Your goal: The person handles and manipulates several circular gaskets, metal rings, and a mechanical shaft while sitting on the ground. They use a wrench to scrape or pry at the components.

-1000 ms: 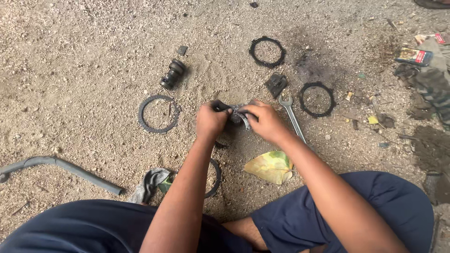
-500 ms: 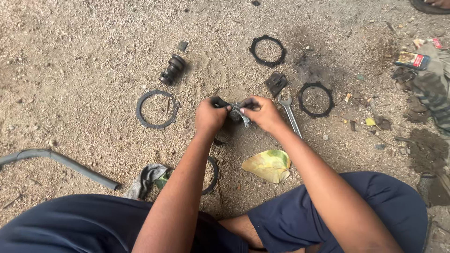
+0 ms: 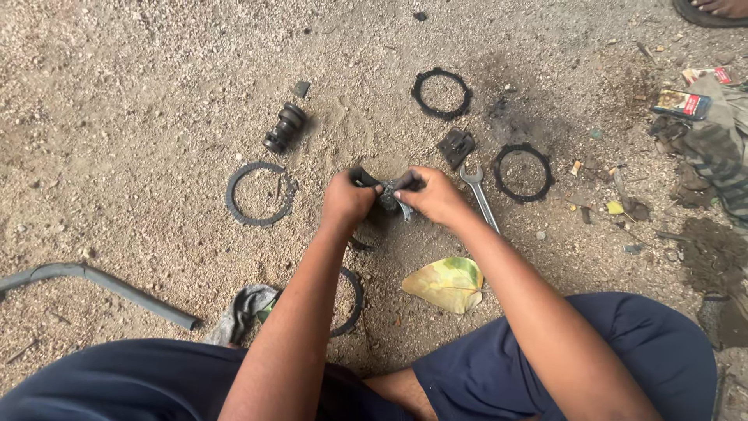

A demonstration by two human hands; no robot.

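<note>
Over the sandy ground, my left hand (image 3: 348,200) and my right hand (image 3: 433,195) grip the same dark ring-shaped part (image 3: 383,182) from either side. A grey rag (image 3: 393,200) is wrapped around the part between the two hands. Most of the part is hidden by my fingers. A spanner (image 3: 481,198) lies just right of my right hand. Another dark ring (image 3: 352,300) lies on the ground under my left forearm.
Dark toothed rings lie at the left (image 3: 259,193), far middle (image 3: 442,93) and right (image 3: 523,172). A black cylindrical part (image 3: 284,129), a small black block (image 3: 456,146), a yellow leaf (image 3: 447,284), a crumpled cloth (image 3: 245,309) and a grey pipe (image 3: 101,285) are around. Litter and cloth lie at the right edge.
Both hands stay together on the part and rag, with only small finger shifts. The view has drifted slightly.
</note>
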